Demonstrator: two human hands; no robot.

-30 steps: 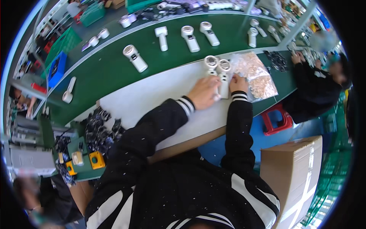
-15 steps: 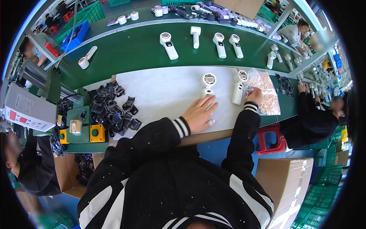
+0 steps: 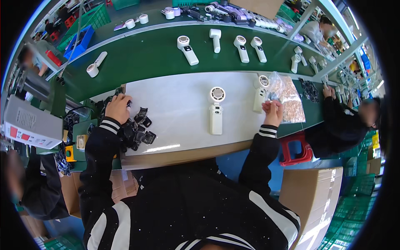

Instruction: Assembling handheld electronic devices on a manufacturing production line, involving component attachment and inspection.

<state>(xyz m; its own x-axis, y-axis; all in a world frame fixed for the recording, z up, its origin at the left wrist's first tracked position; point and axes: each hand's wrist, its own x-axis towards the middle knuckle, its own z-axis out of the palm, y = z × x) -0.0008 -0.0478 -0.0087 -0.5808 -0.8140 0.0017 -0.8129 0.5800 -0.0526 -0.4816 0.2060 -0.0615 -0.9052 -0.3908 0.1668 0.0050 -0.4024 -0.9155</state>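
My left hand [image 3: 118, 109] is over the pile of small black plastic parts [image 3: 135, 133] at the left of the white work surface, its fingers curled round a black part at the pile's upper edge. In front of me a white handheld fan [image 3: 216, 118] lies face up, untouched, with its round head pointing away. At the right, my right hand [image 3: 273, 113] is raised with thumb and fingertips pinched together; what they hold is too small to make out. It is beside a second white fan [image 3: 260, 95] and a clear bag of small copper-coloured pieces [image 3: 291, 102].
Several white fans [image 3: 187, 50] lie on the green bench beyond. A grey machine box [image 3: 31, 118] stands at the left, near a yellow button box [image 3: 69, 153]. Blue bin [image 3: 80, 41] far left; cardboard box [image 3: 310, 204] and red stool [image 3: 296, 150] right. Co-workers sit on both sides.
My left hand has moved from the middle fan across to the black parts. That fan now lies nearer and straighter. My right hand has drawn back from the bag, fingers pinched.
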